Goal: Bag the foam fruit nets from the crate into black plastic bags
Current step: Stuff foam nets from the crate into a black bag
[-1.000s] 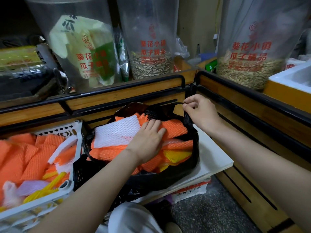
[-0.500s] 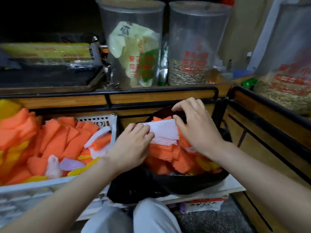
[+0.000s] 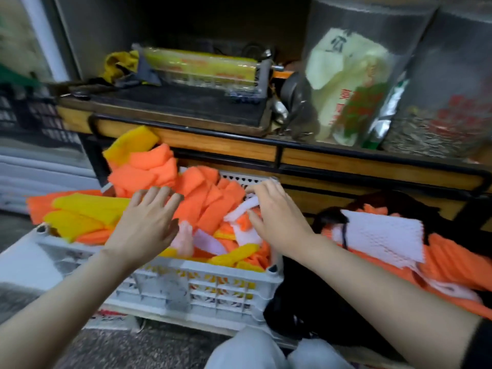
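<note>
Filling up nicely on the right: bag [image 3: 306,310] sitting just beside the crate [image 3: 202,286], already mounded with orange and white nets [image 3: 383,235]. Plenty remaining, though, with the crate still heaped with orange and yellow nets [image 3: 202,201], some spilling over its left rim. Judging the job perhaps half done. Reaching both hands into the crate now. Left hand [image 3: 146,225] hovering palm-down over the pile, fingers spread, gripping nothing. Right hand [image 3: 277,217] curling down at the crate's right end, fingertips closing around a white net [image 3: 241,213]; hard telling through blur whether yet pinching it.
</note>
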{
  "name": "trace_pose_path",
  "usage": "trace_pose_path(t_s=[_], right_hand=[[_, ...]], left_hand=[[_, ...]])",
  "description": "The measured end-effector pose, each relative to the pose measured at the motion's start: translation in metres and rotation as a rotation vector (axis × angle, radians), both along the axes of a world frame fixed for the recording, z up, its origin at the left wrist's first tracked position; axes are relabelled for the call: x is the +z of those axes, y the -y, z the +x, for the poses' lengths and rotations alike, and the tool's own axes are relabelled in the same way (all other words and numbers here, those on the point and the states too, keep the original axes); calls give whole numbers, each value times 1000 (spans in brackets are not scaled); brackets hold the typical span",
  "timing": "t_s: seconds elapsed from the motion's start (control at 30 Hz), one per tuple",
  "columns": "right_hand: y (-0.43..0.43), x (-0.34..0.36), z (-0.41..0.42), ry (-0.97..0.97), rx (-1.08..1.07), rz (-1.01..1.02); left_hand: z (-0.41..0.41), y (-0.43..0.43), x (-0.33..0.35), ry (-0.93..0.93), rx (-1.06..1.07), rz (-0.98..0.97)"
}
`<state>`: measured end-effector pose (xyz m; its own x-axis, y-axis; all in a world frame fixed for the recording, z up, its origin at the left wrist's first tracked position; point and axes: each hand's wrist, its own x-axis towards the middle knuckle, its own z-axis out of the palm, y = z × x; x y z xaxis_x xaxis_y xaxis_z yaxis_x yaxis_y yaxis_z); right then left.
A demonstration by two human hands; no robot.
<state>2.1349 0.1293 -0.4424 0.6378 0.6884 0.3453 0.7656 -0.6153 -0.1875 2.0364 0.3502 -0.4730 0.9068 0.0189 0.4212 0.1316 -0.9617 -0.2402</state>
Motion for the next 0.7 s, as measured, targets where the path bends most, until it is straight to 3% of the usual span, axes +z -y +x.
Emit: trace_pose_path(t_s=[0.33,0.53,0.7], right_hand=[[-152,-43,25,-343,91,85],[-209,-45,47,-623,-137,316],[-235,-52,54,-811,-192,473]], left_hand=[[-28,-104,-57,-16,340,-457],[-20,-115,-72,63,250,-615],[-16,-114,-76,157,209,-666]])
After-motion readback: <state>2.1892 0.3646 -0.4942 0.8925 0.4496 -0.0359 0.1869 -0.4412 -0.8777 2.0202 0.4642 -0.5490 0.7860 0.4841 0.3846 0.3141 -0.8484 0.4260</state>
